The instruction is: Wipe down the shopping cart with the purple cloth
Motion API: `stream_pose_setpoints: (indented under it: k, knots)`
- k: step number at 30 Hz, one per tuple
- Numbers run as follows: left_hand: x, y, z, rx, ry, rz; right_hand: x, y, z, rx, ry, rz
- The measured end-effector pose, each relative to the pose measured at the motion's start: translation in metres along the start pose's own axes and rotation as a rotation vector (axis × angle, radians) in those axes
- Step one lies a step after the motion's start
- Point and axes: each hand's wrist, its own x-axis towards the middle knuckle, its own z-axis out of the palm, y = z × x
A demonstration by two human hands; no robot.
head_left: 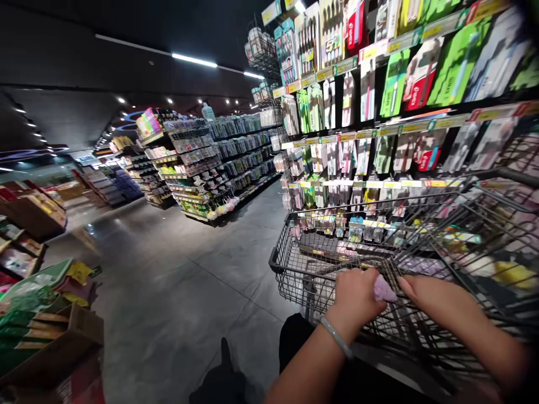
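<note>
My left hand (357, 293), with a pale bracelet (336, 336) at its wrist, is closed over a small light-purple, soft-looking thing (384, 289). Part of that thing sticks out on the hand's right side; its kind is unclear. Beside it, my right hand (421, 290) is over the wire shopping cart (290, 272), its thumb pointing toward the purple thing. The other fingers of the right hand are hidden, and I cannot tell whether it touches the cart's wires.
Shelves of hanging toothbrush packs (396, 84) rise behind the cart. More wire cart basket (484, 224) spreads to the right. Grey floor (189, 297) runs left toward a stocked display shelf (197, 163). At lower left stands a cardboard box (86, 331) with green packs.
</note>
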Motion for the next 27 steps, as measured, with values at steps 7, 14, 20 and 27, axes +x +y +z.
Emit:
stream_pose_setpoints:
  k: [7,14,20,27]
  knots:
    - [0.006,0.005,0.007,-0.056,0.012,0.016,0.029,-0.046,-0.011,0.197,-0.097,0.067]
    - [-0.017,-0.030,-0.017,-0.102,0.075,-0.022,0.021,-0.056,-0.011,0.105,-0.216,0.131]
    - [-0.021,-0.020,-0.011,0.030,0.095,0.056,0.016,-0.065,-0.015,0.025,-0.192,0.087]
    - [-0.026,-0.044,-0.020,-0.060,0.118,0.012,0.016,-0.060,-0.019,0.024,-0.211,0.130]
